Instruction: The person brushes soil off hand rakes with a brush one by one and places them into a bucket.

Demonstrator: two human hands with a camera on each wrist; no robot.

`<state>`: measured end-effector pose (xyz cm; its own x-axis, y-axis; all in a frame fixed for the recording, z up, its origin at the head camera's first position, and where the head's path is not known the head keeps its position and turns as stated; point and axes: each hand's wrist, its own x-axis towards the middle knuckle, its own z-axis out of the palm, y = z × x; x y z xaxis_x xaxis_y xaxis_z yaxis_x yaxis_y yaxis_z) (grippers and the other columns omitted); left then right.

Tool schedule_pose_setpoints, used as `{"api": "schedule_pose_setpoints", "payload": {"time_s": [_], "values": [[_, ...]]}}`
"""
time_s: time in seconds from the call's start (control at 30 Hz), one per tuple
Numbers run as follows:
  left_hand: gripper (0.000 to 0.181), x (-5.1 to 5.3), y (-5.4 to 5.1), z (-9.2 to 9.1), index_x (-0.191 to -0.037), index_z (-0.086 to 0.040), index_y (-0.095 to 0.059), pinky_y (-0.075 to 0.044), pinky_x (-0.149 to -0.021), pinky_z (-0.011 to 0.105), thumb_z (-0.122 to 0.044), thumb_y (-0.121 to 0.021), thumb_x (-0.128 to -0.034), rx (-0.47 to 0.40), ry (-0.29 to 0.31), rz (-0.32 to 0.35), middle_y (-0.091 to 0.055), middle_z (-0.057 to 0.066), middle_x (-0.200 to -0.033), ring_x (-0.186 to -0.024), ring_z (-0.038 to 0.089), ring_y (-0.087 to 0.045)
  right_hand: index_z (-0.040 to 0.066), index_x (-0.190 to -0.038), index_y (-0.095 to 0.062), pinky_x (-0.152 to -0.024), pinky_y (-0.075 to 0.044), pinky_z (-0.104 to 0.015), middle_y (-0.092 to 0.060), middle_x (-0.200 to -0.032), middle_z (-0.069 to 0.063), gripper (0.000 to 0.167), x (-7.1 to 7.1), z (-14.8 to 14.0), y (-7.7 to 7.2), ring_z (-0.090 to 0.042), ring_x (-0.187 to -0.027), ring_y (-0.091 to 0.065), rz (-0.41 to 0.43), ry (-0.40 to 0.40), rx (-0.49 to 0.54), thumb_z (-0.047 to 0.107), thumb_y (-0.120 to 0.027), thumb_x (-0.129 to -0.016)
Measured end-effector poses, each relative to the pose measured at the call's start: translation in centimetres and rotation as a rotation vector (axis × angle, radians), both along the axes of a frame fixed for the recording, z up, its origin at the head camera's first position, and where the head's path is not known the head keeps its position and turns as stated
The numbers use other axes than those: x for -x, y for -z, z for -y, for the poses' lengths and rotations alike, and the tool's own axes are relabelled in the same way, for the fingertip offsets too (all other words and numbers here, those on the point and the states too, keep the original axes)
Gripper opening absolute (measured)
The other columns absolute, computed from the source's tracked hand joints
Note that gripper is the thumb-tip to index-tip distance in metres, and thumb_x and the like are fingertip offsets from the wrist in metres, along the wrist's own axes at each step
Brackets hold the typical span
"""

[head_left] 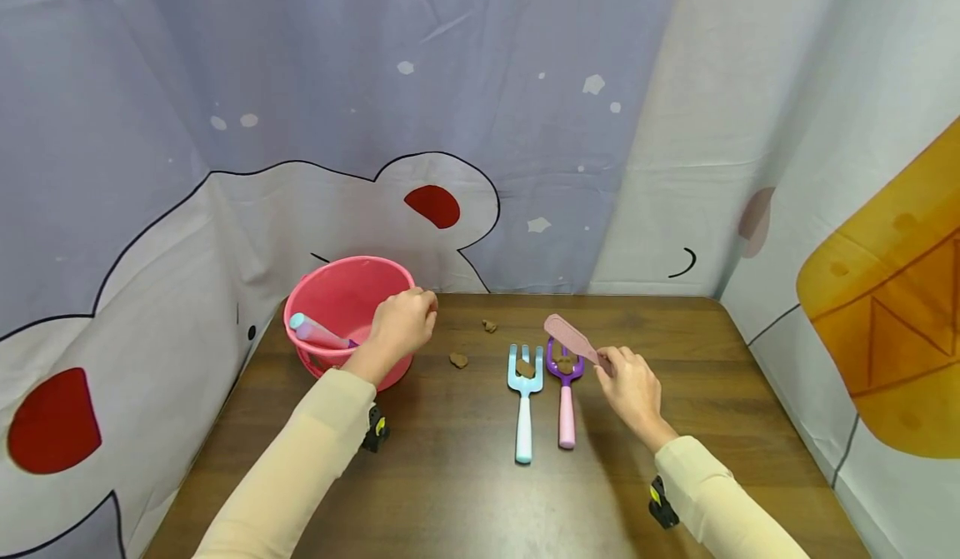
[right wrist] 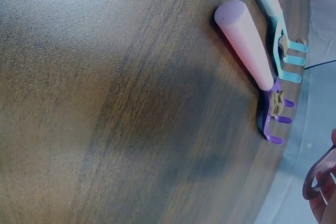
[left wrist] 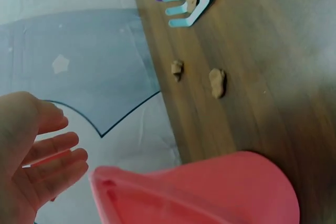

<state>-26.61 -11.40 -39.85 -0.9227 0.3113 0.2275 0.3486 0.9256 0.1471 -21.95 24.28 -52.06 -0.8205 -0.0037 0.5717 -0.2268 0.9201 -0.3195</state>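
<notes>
Raised over the pink bucket's [head_left: 390, 373] right rim, the left hand [head_left: 403, 322] holds nothing; in the left wrist view its fingers [left wrist: 55, 163] are loosely bent. The right hand [head_left: 632, 386] grips a flat pink tool [head_left: 572, 339] by its end, with the blade pointing up and left above the purple fork. That purple fork with a pink handle [head_left: 567, 417] and a light blue fork [head_left: 524, 417] lie side by side on the table, each with a brown lump on its head. A tool with a purple-pink handle [head_left: 318, 332] leans inside the bucket.
Two small brown lumps [head_left: 458, 360] [head_left: 490, 326] lie on the wooden table [head_left: 465, 492] between the bucket and the forks. A printed curtain [head_left: 540, 126] hangs behind the table and along its sides.
</notes>
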Motion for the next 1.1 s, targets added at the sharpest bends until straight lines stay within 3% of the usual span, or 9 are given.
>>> {"api": "schedule_pose_setpoints", "payload": {"time_s": [0.27,0.5,0.9,1.1], "values": [[0.026,-0.7,1.8,-1.3,-0.106,-0.012,-0.064,-0.052,-0.07,0.043,-0.024,-0.063,-0.0824,0.03,0.05,0.031,-0.063,0.007,-0.102,-0.088,0.028,-0.063,0.012,-0.091,-0.068,-0.057,-0.046,-0.044,-0.065,-0.085,-0.006,0.021,0.0,-0.1,0.2,-0.027,-0.073,-0.059,0.01,0.004,0.006,0.014,-0.074,-0.072],[0.042,-1.3,4.2,-2.5,-0.118,-0.013,-0.059,-0.047,-0.085,0.04,-0.033,-0.065,-0.0808,0.085,0.091,0.075,-0.06,0.009,-0.115,-0.104,0.028,-0.057,0.012,-0.091,-0.068,-0.057,-0.046,-0.044,-0.065,-0.084,-0.005,0.021,0.1,-0.1,0.3,-0.028,-0.073,-0.059,0.006,0.004,0.005,0.014,-0.075,-0.071],[0.054,-2.4,7.7,-5.1,-0.125,-0.013,-0.053,-0.046,-0.087,0.042,-0.043,-0.064,-0.0815,0.065,0.025,0.193,-0.054,0.009,-0.12,-0.107,0.028,-0.054,0.012,-0.091,-0.069,-0.057,-0.046,-0.045,-0.065,-0.084,-0.006,0.021,0.4,-0.2,0.2,-0.029,-0.072,-0.059,-0.013,-0.003,0.003,0.014,-0.075,-0.07],[0.056,-3.0,9.8,-6.7,-0.125,-0.012,-0.053,-0.047,-0.083,0.042,-0.046,-0.063,-0.0815,0.067,-0.012,0.203,-0.054,0.01,-0.118,-0.104,0.028,-0.054,0.012,-0.091,-0.068,-0.056,-0.046,-0.045,-0.065,-0.084,-0.006,0.021,0.4,0.0,0.4,-0.028,-0.071,-0.058,-0.004,-0.007,0.002,0.015,-0.075,-0.071]]}}
